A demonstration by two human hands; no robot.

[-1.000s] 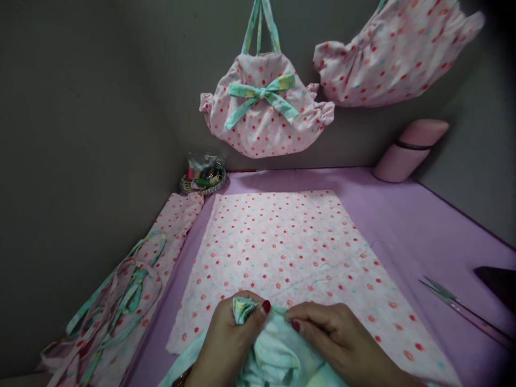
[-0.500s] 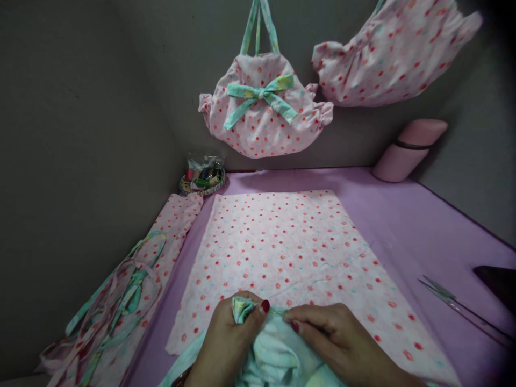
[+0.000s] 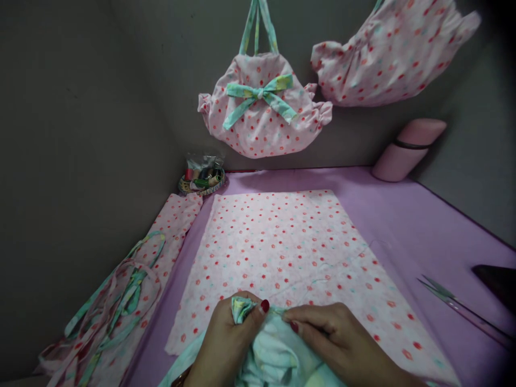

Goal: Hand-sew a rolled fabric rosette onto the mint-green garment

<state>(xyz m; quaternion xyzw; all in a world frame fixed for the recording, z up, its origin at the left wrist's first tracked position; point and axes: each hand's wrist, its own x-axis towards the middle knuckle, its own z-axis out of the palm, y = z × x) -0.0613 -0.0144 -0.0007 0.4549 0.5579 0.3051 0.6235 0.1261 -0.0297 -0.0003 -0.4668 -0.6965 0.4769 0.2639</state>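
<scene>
A bunched piece of mint-green fabric [image 3: 274, 352] with yellow patches lies between my hands at the bottom of the view. My left hand [image 3: 228, 338] is closed on its upper edge, thumb on top, and a folded end pokes out above the fingers. On the same edge, a little to the right, my right hand [image 3: 336, 336] pinches the cloth between thumb and fingertips. Whether a needle sits in that pinch cannot be made out. Beneath both hands spreads a flat pink dotted cloth [image 3: 274, 242], with a loose thread across it.
Scissors [image 3: 455, 303] lie at right beside a dark object [image 3: 495, 282]. Fabric straps [image 3: 124, 301] are heaped on folded dotted cloth at left. Behind stand a basket of thread spools [image 3: 203, 180] and a pink bottle [image 3: 407, 150]. Two dotted bags hang above, one with a bow [image 3: 262, 115].
</scene>
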